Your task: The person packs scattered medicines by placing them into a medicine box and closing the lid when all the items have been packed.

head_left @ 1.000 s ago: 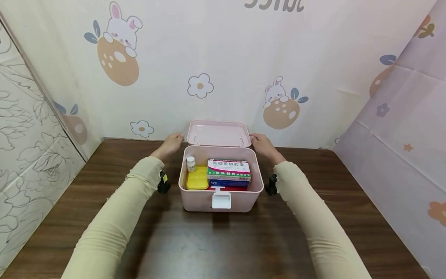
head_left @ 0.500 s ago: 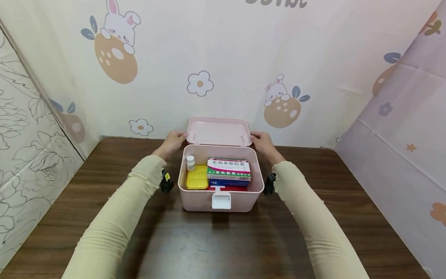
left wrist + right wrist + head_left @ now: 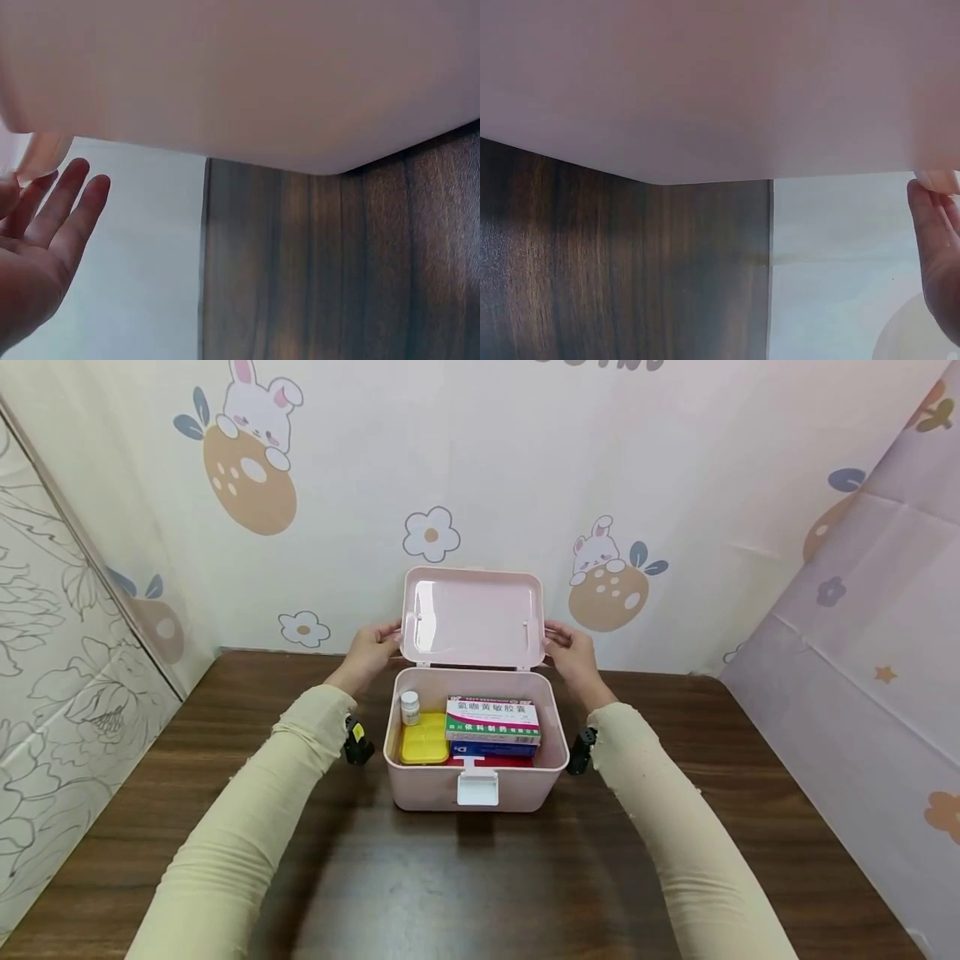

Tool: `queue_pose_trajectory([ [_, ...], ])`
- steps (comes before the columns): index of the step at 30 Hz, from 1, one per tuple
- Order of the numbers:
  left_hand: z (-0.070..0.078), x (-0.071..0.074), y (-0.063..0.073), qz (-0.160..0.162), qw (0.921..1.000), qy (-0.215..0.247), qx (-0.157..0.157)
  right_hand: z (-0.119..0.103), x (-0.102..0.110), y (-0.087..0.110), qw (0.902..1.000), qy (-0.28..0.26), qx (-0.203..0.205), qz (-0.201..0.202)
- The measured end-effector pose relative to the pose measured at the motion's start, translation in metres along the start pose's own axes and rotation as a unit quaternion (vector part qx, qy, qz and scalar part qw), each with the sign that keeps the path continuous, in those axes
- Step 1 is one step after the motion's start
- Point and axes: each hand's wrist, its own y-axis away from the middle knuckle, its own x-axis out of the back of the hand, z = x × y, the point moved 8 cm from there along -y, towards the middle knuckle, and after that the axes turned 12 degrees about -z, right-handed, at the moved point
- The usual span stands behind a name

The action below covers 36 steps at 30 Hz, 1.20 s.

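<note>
A pink plastic storage box stands on the table, its hinged lid raised at the back and tilted with its inner face toward me. My left hand holds the lid's left edge, and my right hand holds its right edge. In the left wrist view, the left fingers reach behind the lid's edge with the thumb on the near side. Only part of the right hand shows in the right wrist view. Inside the box are a white pill bottle, a yellow case and medicine cartons.
A white latch hangs on the box's front. The brown wooden table ends at a printed curtain close behind the lid. Something red lies under the cartons.
The lid has swung up from leaning far back to a more upright angle, with both hands rising along its sides. The box and its contents have stayed in place.
</note>
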Motion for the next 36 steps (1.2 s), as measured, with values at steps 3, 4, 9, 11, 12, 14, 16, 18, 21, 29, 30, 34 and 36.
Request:
queue_pose_trajectory([
  [3,0.006,0.0,0.001,-0.009,0.9999,-0.003,-0.011,-0.006,0.002,0.001,0.9993,-0.012,0.036,-0.007],
  [4,0.008,0.001,0.001,-0.012,0.9998,-0.007,-0.016,-0.008,0.002,0.002,0.9988,-0.011,0.046,-0.01],
  [9,0.019,0.004,0.002,-0.014,0.9987,-0.029,-0.04,-0.016,0.005,0.005,0.9971,-0.02,0.069,-0.023],
  [11,0.023,0.005,0.003,-0.016,0.9982,-0.032,-0.048,-0.018,0.006,0.006,0.9966,-0.034,0.071,-0.025],
  [12,0.025,0.005,0.004,-0.017,0.9979,-0.035,-0.052,-0.019,0.006,0.007,0.9962,-0.042,0.072,-0.027],
  [14,0.029,0.006,0.006,-0.016,0.997,-0.044,-0.061,-0.022,0.007,0.009,0.995,-0.054,0.078,-0.031],
  [16,0.033,0.006,0.008,-0.015,0.9958,-0.056,-0.07,-0.024,0.007,0.011,0.9938,-0.065,0.085,-0.032],
  [18,0.037,0.007,0.01,-0.008,0.9947,-0.065,-0.079,-0.026,0.008,0.012,0.9925,-0.072,0.093,-0.034],
  [21,0.043,0.008,0.013,0.006,0.993,-0.081,-0.086,-0.029,0.01,0.015,0.9912,-0.078,0.101,-0.035],
  [29,0.051,0.008,0.023,0.022,0.9912,-0.099,-0.085,-0.035,0.01,0.024,0.9899,-0.096,0.098,-0.038],
  [30,0.052,0.007,0.024,0.021,0.9914,-0.096,-0.087,-0.036,0.009,0.025,0.9896,-0.103,0.094,-0.037],
  [34,0.056,0.002,0.03,0.017,0.9924,-0.079,-0.092,-0.038,0.007,0.031,0.9884,-0.126,0.078,-0.032],
  [36,0.058,0.0,0.033,0.02,0.9931,-0.072,-0.09,-0.04,0.006,0.033,0.9865,-0.144,0.072,-0.031],
])
